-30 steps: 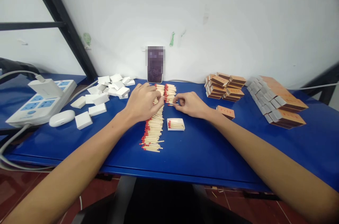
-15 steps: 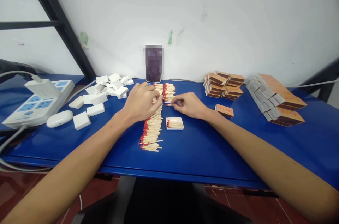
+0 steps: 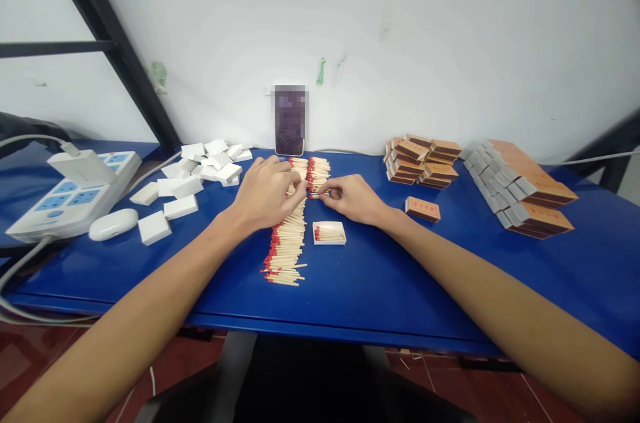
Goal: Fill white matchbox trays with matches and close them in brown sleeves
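My right hand pinches a matchstick between thumb and forefinger, at the near end of a short row of red-tipped matches. Over a longer row of matches rests my left hand, its fingers bent and a gap showing between thumb and forefinger; nothing held shows in it. Just in front of both hands lies a white inner matchbox tray with several matches inside, their heads to the left.
White trays lie heaped at the left, near a power strip and a white oval case. Orange matchbox sleeves are stacked right, one lying apart. Filled-looking matchboxes stand farther right. A phone leans on the wall.
My right hand has shifted slightly left with the matchstick, closer to the short row. The left hand has hardly moved.
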A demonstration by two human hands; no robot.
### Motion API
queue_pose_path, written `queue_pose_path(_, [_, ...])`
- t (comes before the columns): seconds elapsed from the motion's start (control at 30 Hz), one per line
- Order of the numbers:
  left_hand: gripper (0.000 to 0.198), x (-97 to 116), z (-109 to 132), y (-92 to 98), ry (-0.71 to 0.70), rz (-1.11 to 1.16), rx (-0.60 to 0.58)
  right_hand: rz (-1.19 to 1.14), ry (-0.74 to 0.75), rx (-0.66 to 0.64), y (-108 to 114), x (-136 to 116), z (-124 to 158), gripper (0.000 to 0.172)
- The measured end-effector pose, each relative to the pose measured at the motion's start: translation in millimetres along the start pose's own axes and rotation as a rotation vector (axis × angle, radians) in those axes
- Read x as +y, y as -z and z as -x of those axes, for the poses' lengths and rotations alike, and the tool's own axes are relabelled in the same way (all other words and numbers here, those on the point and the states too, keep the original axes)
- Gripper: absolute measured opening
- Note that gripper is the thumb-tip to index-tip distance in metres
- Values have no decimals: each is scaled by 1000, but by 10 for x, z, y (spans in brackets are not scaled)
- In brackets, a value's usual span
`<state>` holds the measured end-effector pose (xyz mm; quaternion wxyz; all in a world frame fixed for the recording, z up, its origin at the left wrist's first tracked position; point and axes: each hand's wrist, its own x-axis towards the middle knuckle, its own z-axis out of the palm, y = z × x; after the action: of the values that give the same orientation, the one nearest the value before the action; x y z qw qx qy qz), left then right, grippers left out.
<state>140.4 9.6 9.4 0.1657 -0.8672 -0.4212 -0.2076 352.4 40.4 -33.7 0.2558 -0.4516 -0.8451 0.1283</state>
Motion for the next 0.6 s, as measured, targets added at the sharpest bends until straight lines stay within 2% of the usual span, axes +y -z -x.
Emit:
queue_pose_path(0.4, [36,-7,0,-11,-4,-19,-8,20,-20,11,11,-18,2,16])
queue_pose_path(0.6, [36,-8,0,-15,-2,-14,-11,-22,24,58,13,8,8,18])
